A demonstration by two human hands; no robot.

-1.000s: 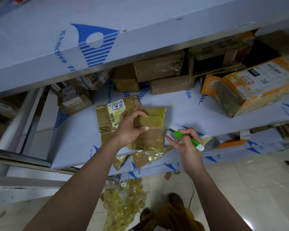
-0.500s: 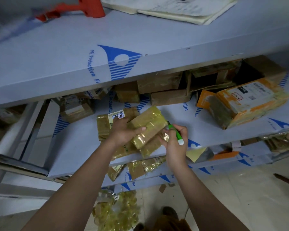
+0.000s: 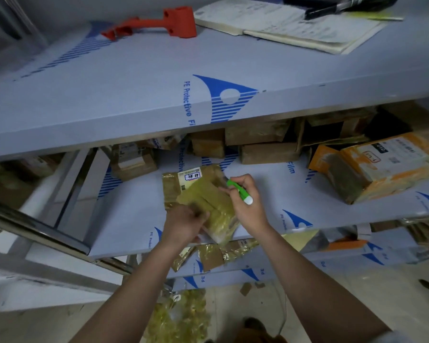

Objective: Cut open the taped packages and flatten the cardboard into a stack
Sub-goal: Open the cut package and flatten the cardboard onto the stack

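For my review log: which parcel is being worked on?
Look at the middle shelf, at its front edge. Between both hands lies a tape-wrapped parcel. Unlike the boxes behind, the green cutter is against it.

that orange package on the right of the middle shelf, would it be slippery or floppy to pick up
The orange package looks glossy with tape, so probably a bit slippery. Its boxy edges suggest it stays stiff rather than flopping. It sits tilted, so a push would likely slide it, not roll it.
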